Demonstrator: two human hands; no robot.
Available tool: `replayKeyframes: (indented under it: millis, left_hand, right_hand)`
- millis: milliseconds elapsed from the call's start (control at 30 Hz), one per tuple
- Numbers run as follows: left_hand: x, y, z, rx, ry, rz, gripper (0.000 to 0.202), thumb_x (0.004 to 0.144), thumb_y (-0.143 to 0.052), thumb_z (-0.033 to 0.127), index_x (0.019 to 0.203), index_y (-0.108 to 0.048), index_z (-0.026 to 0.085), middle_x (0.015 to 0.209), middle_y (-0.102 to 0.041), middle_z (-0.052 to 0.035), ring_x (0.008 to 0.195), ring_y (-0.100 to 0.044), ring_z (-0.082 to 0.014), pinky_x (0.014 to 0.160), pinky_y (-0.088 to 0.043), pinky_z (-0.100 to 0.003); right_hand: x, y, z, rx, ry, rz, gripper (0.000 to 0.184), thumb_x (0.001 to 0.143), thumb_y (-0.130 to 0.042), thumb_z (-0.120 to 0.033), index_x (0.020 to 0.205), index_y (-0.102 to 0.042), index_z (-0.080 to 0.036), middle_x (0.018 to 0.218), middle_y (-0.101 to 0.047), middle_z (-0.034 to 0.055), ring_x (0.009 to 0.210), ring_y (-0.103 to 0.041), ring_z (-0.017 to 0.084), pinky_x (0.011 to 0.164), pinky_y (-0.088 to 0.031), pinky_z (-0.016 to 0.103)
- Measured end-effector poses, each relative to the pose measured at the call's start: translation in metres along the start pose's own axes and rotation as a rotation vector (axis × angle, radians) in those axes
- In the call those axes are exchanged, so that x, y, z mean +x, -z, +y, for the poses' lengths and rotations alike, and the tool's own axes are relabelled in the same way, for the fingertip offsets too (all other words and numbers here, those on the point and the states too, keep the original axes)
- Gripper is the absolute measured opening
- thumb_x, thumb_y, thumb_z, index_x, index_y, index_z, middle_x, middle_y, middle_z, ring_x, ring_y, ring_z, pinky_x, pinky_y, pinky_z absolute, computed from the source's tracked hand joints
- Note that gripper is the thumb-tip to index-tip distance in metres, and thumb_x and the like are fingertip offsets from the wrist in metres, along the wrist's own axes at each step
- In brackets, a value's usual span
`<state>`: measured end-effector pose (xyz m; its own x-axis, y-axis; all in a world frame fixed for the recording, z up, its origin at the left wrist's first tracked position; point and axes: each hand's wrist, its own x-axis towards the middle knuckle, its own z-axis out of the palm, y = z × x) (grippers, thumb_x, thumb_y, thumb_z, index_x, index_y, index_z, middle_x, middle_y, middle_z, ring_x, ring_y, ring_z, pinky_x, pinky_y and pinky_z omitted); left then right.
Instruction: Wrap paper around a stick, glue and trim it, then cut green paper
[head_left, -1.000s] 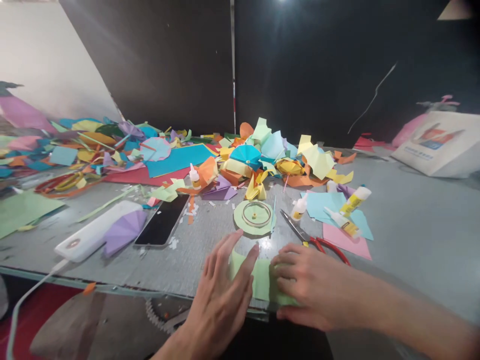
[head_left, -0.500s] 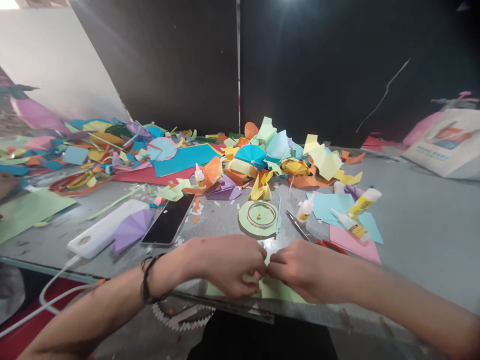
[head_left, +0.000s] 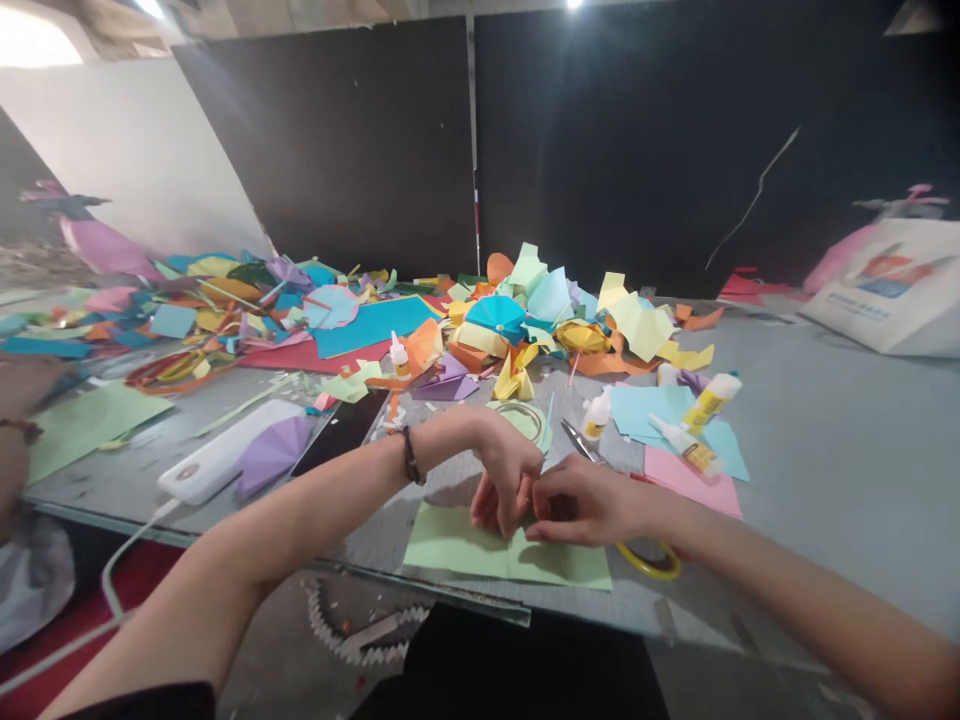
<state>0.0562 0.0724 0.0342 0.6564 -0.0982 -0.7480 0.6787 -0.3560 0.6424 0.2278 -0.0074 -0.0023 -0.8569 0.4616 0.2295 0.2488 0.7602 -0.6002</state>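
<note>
A light green sheet of paper [head_left: 457,545] with a crease down its middle lies by the table's front edge. My left hand [head_left: 504,475] bends down over its upper part, with the fingers curled at the crease. Beside it, my right hand [head_left: 581,502] has its thumb and fingertips drawn together on the paper; the fingertips of both hands nearly meet. Behind my left hand, a green paper disc with a ring [head_left: 517,415] on it is partly covered. Scissors [head_left: 581,442] with yellow and red handles lie partly under my right hand and forearm.
Glue bottles [head_left: 598,415] and a glue stick [head_left: 712,400] are at the right by pink and blue paper. A phone [head_left: 341,435] and a white power bank [head_left: 225,450] with a cable lie left. Coloured paper scraps [head_left: 499,318] pile up behind. Another person's arm [head_left: 19,430] is at far left.
My left hand has lifted at the wrist and turned fingertips-down, now covering part of the green disc. More of the green sheet shows. The view has shifted slightly.
</note>
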Motion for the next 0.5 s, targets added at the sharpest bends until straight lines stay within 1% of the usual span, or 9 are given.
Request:
replayKeyframes:
  millis: [33,67,100,167,233,267,333,433,500]
  left_hand:
    - [0.002,0.001,0.0,0.003,0.003,-0.02,0.025,0.056,-0.095,0.026,0.069,-0.076,0.016,0.065,-0.076,-0.0059,0.064,-0.077,-0.0286,0.059,-0.066,-0.04]
    - [0.003,0.0,-0.001,0.012,-0.005,-0.023,0.026,0.056,-0.095,0.028,0.069,-0.076,0.016,0.064,-0.076,-0.0054,0.063,-0.077,-0.0281,0.058,-0.066,-0.039]
    - [0.002,-0.002,-0.003,0.028,-0.027,-0.005,0.025,0.06,-0.094,0.03,0.07,-0.075,0.017,0.064,-0.075,-0.0045,0.062,-0.076,-0.0268,0.057,-0.065,-0.038]
    - [-0.003,-0.01,-0.009,0.077,-0.11,0.083,0.02,0.071,-0.086,0.032,0.071,-0.073,0.018,0.062,-0.073,-0.0016,0.058,-0.074,-0.0225,0.054,-0.062,-0.032]
    - [-0.009,-0.02,-0.017,0.208,-0.266,0.212,0.015,0.083,-0.074,0.029,0.072,-0.07,0.018,0.061,-0.07,0.0002,0.055,-0.069,-0.0175,0.051,-0.056,-0.026]
    - [-0.011,-0.026,-0.021,0.29,-0.364,0.291,0.014,0.085,-0.071,0.025,0.073,-0.069,0.018,0.061,-0.069,0.0008,0.056,-0.067,-0.0155,0.052,-0.052,-0.023]
    - [-0.012,-0.036,-0.03,0.399,-0.508,0.449,0.015,0.086,-0.067,0.021,0.072,-0.066,0.018,0.062,-0.068,0.0008,0.056,-0.062,-0.0128,0.052,-0.047,-0.021]
    - [-0.004,-0.048,-0.044,0.488,-0.618,0.635,0.016,0.087,-0.065,0.021,0.072,-0.061,0.02,0.06,-0.064,0.0019,0.052,-0.054,-0.0109,0.052,-0.04,-0.023]
    - [0.003,-0.056,-0.052,0.538,-0.679,0.76,0.021,0.088,-0.062,0.022,0.068,-0.055,0.021,0.059,-0.062,0.0014,0.054,-0.054,-0.0118,0.054,-0.04,-0.025]
  right_hand:
    - [-0.001,-0.003,0.003,0.004,0.004,0.018,0.032,0.098,-0.064,-0.04,0.077,-0.066,-0.016,0.06,-0.062,-0.0008,0.052,-0.052,0.011,0.052,-0.04,0.023]
    - [-0.003,-0.005,0.005,0.008,0.009,0.03,0.032,0.099,-0.063,-0.04,0.078,-0.066,-0.016,0.061,-0.061,-0.0008,0.053,-0.051,0.011,0.052,-0.04,0.023]
    - [-0.004,-0.007,0.006,0.012,0.014,0.036,0.03,0.099,-0.062,-0.039,0.08,-0.066,-0.016,0.061,-0.061,-0.0007,0.054,-0.051,0.011,0.053,-0.039,0.023]
    - [-0.005,-0.01,0.007,0.018,0.02,0.037,0.026,0.1,-0.06,-0.035,0.084,-0.067,-0.016,0.064,-0.061,-0.0005,0.055,-0.051,0.011,0.055,-0.039,0.023]
    - [-0.007,-0.013,0.006,0.02,0.019,0.039,0.023,0.1,-0.059,-0.032,0.086,-0.067,-0.016,0.067,-0.061,0.0001,0.057,-0.05,0.012,0.055,-0.038,0.024]
    - [-0.008,-0.014,0.007,0.019,0.016,0.042,0.022,0.1,-0.059,-0.031,0.086,-0.067,-0.016,0.068,-0.061,0.0003,0.057,-0.049,0.012,0.055,-0.037,0.025]
    - [-0.009,-0.016,0.008,0.016,0.009,0.051,0.023,0.1,-0.058,-0.03,0.082,-0.065,-0.016,0.067,-0.059,0.0003,0.057,-0.048,0.012,0.055,-0.035,0.025]
    - [-0.01,-0.019,0.009,0.006,-0.01,0.058,0.027,0.101,-0.055,-0.03,0.079,-0.062,-0.016,0.067,-0.058,0.0006,0.058,-0.049,0.013,0.056,-0.035,0.026]
    - [-0.011,-0.02,0.009,-0.009,-0.036,0.06,0.028,0.102,-0.054,-0.031,0.079,-0.061,-0.017,0.068,-0.058,0.0011,0.06,-0.05,0.013,0.058,-0.036,0.026]
